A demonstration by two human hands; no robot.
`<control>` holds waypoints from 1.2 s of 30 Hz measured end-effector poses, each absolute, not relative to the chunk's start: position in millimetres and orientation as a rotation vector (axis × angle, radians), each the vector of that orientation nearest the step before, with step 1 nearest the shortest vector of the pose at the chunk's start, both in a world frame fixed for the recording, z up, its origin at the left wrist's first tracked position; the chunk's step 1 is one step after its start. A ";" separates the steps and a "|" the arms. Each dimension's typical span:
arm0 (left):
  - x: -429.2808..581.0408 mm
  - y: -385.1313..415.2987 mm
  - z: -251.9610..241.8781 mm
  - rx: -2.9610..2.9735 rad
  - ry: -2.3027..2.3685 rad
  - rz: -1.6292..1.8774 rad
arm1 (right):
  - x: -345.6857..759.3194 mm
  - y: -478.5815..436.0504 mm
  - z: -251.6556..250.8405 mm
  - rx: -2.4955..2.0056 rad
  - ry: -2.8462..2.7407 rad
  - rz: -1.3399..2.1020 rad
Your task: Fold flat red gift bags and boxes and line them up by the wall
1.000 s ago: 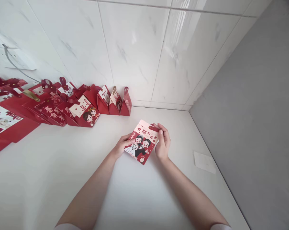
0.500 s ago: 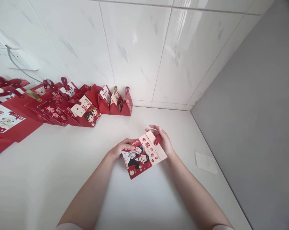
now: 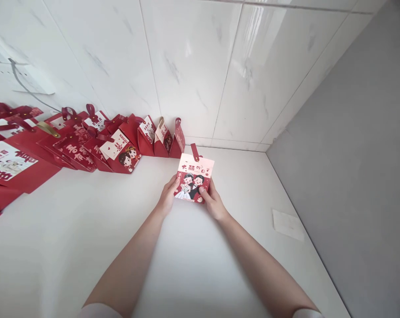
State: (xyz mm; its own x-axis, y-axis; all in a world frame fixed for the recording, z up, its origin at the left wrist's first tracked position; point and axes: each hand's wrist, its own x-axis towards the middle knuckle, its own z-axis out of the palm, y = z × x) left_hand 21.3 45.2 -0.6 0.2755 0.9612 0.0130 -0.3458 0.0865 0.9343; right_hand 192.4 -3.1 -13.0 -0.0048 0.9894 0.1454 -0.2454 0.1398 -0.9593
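Observation:
A red and pink paper gift bag [image 3: 193,179] with a cartoon bride and groom stands upright on the white table [image 3: 87,229], its red ribbon handle sticking up. My left hand [image 3: 168,196] grips its lower left side. My right hand [image 3: 212,201] grips its lower right corner, thumb on the front face. Both hands are closed on the bag.
A row of similar red gift bags [image 3: 143,137] runs along the tiled wall from the left edge to just behind the held bag. Flat red bags [image 3: 11,165] lie at far left. A white paper slip [image 3: 288,224] rests near the grey wall at right.
The bag was lying tilted and sideways in my hands; now it is turned upright and moved farther from me, toward the row of bags. Both hands shifted to its lower corners.

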 end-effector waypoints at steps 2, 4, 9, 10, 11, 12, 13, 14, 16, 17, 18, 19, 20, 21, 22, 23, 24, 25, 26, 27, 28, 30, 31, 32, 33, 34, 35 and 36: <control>21.0 43.5 2.8 1.029 0.761 1.065 | 196.6 -1.4 -13.5 -1.009 -1.109 1.167; 20.3 42.7 6.2 1.064 0.773 1.033 | 202.6 1.0 -13.1 -1.077 -1.114 1.148; 20.1 43.2 11.7 1.070 0.801 1.030 | 210.1 5.9 -13.3 -1.087 -1.101 1.158; 20.4 43.4 12.3 1.064 0.800 1.030 | 209.8 6.3 -13.7 -1.092 -1.098 1.152; 20.7 43.6 12.6 1.060 0.799 1.030 | 209.3 6.5 -14.0 -1.099 -1.095 1.146; 20.8 43.8 12.7 1.059 0.797 1.028 | 208.7 6.6 -14.3 -1.106 -1.090 1.140; 20.8 44.0 12.5 1.061 0.797 1.024 | 208.1 6.5 -14.4 -1.109 -1.087 1.136; 20.6 44.2 11.9 1.064 0.800 1.021 | 207.8 6.4 -14.5 -1.106 -1.082 1.137; 19.5 44.6 9.7 1.059 0.814 1.020 | 207.8 6.0 -14.1 -1.075 -1.078 1.151; 18.7 44.8 8.1 1.049 0.818 1.022 | 208.0 5.6 -13.7 -1.046 -1.078 1.163; 17.8 45.0 6.2 1.034 0.814 1.027 | 208.3 5.2 -13.2 -1.015 -1.081 1.175; 16.9 45.3 4.3 1.018 0.802 1.036 | 208.6 4.6 -12.7 -0.986 -1.086 1.181; 16.0 45.7 2.6 1.000 0.783 1.059 | 208.6 3.8 -12.1 -0.966 -1.096 1.179; 15.3 46.2 1.4 0.982 0.762 1.100 | 208.4 2.8 -11.5 -0.955 -1.114 1.170; 14.8 46.7 1.1 0.961 0.744 1.162 | 207.9 1.4 -10.8 -0.950 -1.143 1.152; 14.6 47.2 1.9 0.940 0.731 1.235 | 207.1 -0.2 -10.2 -0.954 -1.186 1.120; 14.5 47.6 4.1 0.925 0.726 1.306 | 206.0 -2.1 -9.6 -0.964 -1.241 1.073; 14.5 47.8 7.8 0.925 0.726 1.358 | 204.6 -4.1 -9.2 -0.978 -1.301 1.013; 14.5 47.8 12.7 0.949 0.733 1.385 | 203.1 -6.2 -9.0 -0.998 -1.361 0.944; 14.3 47.5 18.7 1.000 0.748 1.387 | 201.5 -8.1 -9.2 -1.020 -1.417 0.865; 13.9 46.8 25.1 1.076 0.775 1.373 | 199.9 -9.9 -9.9 -1.037 -1.470 0.778; 12.5 44.7 37.7 1.250 0.842 1.319 | 196.8 -12.4 -12.4 -1.035 -1.569 0.592; 11.7 43.3 43.1 1.325 0.876 1.290 | 195.5 -13.2 -14.0 -1.022 -1.618 0.500; 11.2 41.7 47.5 1.380 0.906 1.263 | 194.3 -13.8 -15.8 -1.006 -1.664 0.412; 10.9 40.0 51.0 1.415 0.927 1.238 | 193.2 -14.3 -17.5 -0.994 -1.701 0.336; 10.9 38.1 53.7 1.436 0.938 1.219 | 192.2 -14.7 -18.9 -0.987 -1.728 0.276; 11.3 36.2 56.0 1.454 0.943 1.207 | 191.3 -15.1 -20.0 -0.988 -1.747 0.232; 12.0 34.3 58.0 1.478 0.942 1.200 | 190.4 -15.6 -20.6 -0.992 -1.758 0.198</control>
State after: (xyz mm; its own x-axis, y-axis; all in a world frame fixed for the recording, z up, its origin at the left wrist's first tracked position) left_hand 12.0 34.3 58.0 0.2130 0.9513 0.2227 -0.0098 -0.2259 0.9741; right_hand 190.4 -15.6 -20.6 -0.0968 0.6989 0.7086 0.5238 0.6412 -0.5609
